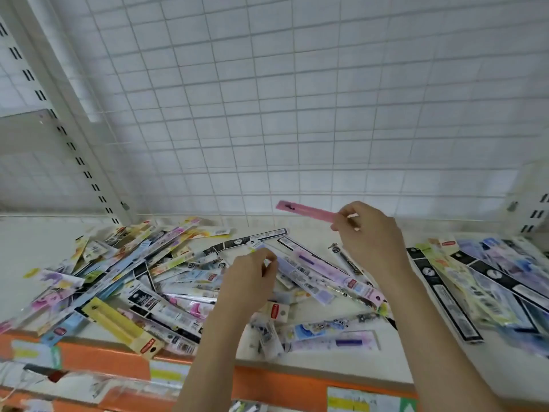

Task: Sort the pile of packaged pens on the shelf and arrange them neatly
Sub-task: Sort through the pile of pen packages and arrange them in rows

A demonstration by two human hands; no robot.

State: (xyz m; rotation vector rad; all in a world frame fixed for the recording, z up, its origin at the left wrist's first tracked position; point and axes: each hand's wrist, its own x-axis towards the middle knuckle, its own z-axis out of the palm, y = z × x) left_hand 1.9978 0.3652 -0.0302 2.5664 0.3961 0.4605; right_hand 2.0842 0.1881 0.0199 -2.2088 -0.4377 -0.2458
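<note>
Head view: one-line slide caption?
Right hand lifts a pink packaged pen while left hand pinches a lilac pack in the shelf pile.

A white wire grid panel [297, 99] rises behind the display and fills most of the view. A pale metal upright [64, 114] with paired black slots runs diagonally at the left, and a similar slotted post [534, 209] stands at the far right. An orange front strip [267, 385] carries price labels [346, 401] along the bottom.
</note>
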